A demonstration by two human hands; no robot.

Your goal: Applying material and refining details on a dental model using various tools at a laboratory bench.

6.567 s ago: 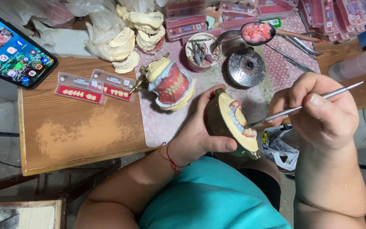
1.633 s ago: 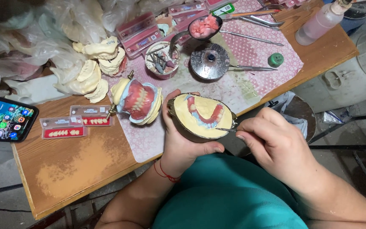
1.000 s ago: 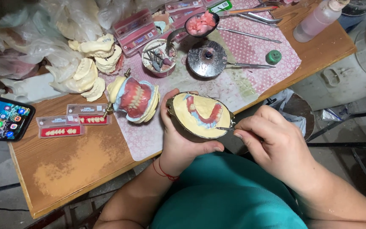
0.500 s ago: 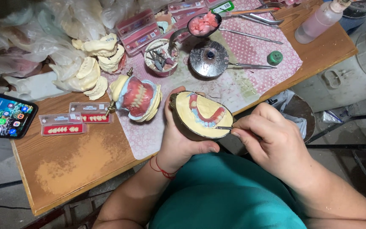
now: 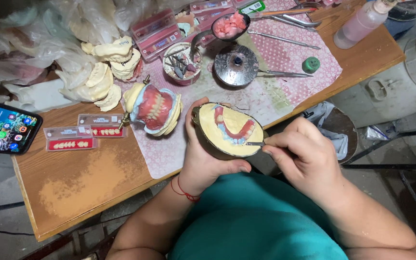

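The left hand (image 5: 203,159) is cupping a yellow plaster mould (image 5: 229,130) with a pink denture arch set in it, fingers wrapping round its underside and thumb coming up along the near edge. It's being held just off the front edge of the wooden table (image 5: 87,183), over the person's lap, so there's open room below and to the right. The right hand (image 5: 304,156) is clenching a thin metal tool (image 5: 255,143) whose tip is touching the right end of the arch; I can't quite tell if it's a blade or a pick.

Behind the mould, an articulator with a full set of teeth (image 5: 154,108) is sitting on the pink patterned cloth (image 5: 294,58). Two flat clear tooth cards with red backing (image 5: 85,137) are lying on bare wood to the left, and a phone (image 5: 3,130) is hanging over the left edge. Red-edged boxes (image 5: 155,33) are stacking up at the back, near plaster casts (image 5: 104,72). A pink bottle (image 5: 362,21) is standing near the far right corner.
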